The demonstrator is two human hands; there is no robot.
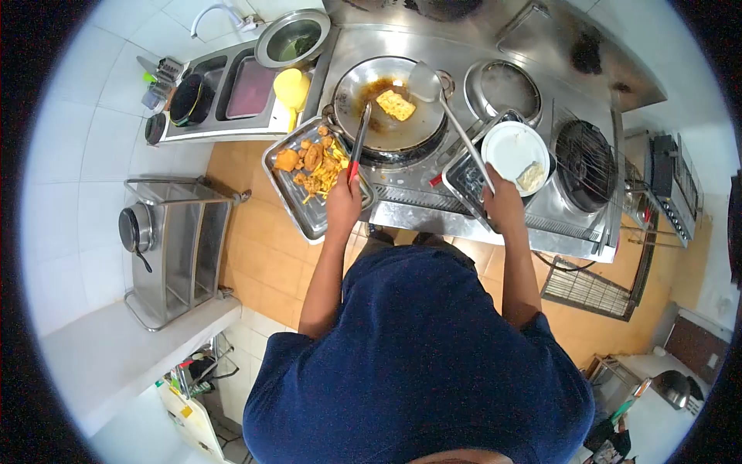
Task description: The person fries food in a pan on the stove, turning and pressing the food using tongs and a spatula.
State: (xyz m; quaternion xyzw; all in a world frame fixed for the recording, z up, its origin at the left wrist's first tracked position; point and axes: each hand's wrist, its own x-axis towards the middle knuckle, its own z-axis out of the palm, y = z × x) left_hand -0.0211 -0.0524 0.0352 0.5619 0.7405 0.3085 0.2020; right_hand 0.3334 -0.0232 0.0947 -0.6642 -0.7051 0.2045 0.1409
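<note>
The work area was a tiled kitchen with an orange floor (263, 255) and a stainless-steel cooking counter (433, 42). A sink unit (251, 93) stood to the left; a wire rack (591, 155) lay over the round burner area to the right.

The yellow food piece (396, 105) lay in the wok (421, 131), slightly above the middle, on a browned patch of the pan surface. The left hand (345, 203) was closed around the red-and-black handle of the tongs (361, 139). The tongs' tips sat inside the wok, just beside the piece; contact and the spread of the tips could not be determined. The right hand (504, 205) was wrapped around the shaft of a long-handled turner (467, 143), its blade near the wok's upper right rim, apart from the piece. Neither hand touched the food directly.

A metal tray (282, 203) of fried pieces (311, 157) was positioned beside the wok, below the left forearm side. A white plate (512, 143) was located to the right.

The step in hand was judged to be pan-frying. The next move appeared to require steadying the piece with the tongs and bringing the blade under its edge.

No brand, label or writing was legible.
</note>
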